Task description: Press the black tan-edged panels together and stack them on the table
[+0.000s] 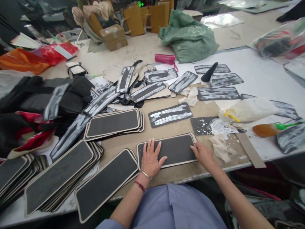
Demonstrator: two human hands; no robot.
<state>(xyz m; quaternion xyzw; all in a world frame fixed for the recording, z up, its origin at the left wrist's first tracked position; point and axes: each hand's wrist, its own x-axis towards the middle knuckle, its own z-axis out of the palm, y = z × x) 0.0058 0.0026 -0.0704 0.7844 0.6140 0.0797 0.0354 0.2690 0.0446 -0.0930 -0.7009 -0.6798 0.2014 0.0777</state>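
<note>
A blue shirt front (pixel 176 206) is nearest, at the tabletop (pixel 143 43) edge, where a dark panel (pixel 177 149) lies flat. The left hand (pixel 151 160) is spread on it; the right hand (pixel 202 155) pinches its right end. They seem to be lining it up, which calls for even edges. Stacked panels (pixel 59 173) crowd the left; crumpled tissue (pixel 221 148) lies beside the right hand.

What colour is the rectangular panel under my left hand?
The panel is dark grey, edged in cream, in head view.

Two hands (pixel 152 159) (pixel 203 155) are touching one stack (pixel 176 149); four other stacks (pixel 111 123) (pixel 59 176) (pixel 107 184) (pixel 11 173) are lying left of it, one green sack (pixel 188 36) behind it.
</note>
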